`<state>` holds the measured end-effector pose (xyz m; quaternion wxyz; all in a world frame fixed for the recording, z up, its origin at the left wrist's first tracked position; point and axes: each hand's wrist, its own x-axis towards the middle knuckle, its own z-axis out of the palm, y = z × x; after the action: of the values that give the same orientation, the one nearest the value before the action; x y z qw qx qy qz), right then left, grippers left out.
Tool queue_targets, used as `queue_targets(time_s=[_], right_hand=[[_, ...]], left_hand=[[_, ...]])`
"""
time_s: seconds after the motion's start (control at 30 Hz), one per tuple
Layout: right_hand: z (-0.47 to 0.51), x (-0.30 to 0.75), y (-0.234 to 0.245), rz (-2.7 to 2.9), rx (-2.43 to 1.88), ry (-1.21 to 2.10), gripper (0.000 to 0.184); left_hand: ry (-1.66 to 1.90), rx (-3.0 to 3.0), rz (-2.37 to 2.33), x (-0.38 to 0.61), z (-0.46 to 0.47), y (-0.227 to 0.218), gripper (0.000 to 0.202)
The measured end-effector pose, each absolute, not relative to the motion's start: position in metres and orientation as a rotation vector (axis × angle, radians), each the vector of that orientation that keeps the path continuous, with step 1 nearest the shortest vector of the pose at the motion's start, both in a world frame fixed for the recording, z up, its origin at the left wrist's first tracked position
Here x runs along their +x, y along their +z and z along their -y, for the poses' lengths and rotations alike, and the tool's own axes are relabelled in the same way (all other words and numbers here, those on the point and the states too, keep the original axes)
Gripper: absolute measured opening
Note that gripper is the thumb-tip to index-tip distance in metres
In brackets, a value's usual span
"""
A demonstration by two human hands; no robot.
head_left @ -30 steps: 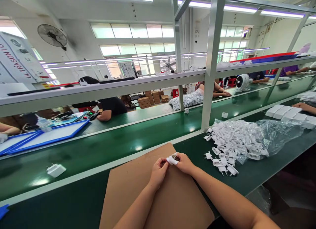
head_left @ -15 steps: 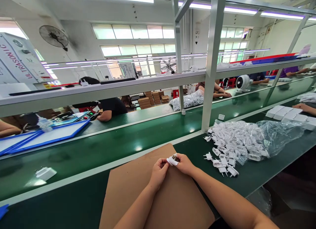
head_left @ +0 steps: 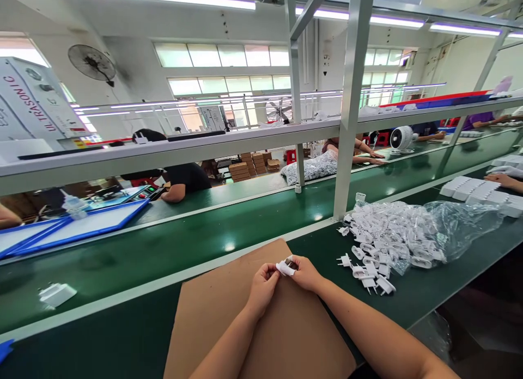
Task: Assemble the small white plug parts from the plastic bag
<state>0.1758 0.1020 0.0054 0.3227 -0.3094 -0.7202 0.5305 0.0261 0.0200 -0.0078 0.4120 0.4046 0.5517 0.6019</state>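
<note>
Belt block [head_left: 57,294] drifted left; left hand [head_left: 261,286], right hand [head_left: 306,273] pinch white plug [head_left: 285,268], probably; plug pile [head_left: 388,240] apart.

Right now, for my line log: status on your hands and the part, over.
One white plug piece pinched between left hand and right hand, over cardboard sheet. To the right, plug pile untouched. Nothing in the way.

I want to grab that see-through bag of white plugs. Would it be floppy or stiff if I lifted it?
Probably floppy: the clear bag looks thin and crumpled. Its mouth seems open, with white plugs spilled onto the bench, so more would likely tumble out. Being so full, it may feel heavy.
</note>
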Motion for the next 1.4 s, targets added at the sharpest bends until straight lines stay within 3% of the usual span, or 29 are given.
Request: queue_targets(time_s=[1.4], right_hand=[[-0.1036,0.176,0.0014,1.909,-0.8,1.388,0.038]], left_hand=[[1.501,1.047,-1.417,0.0275,-0.0189,-0.0026,0.033]])
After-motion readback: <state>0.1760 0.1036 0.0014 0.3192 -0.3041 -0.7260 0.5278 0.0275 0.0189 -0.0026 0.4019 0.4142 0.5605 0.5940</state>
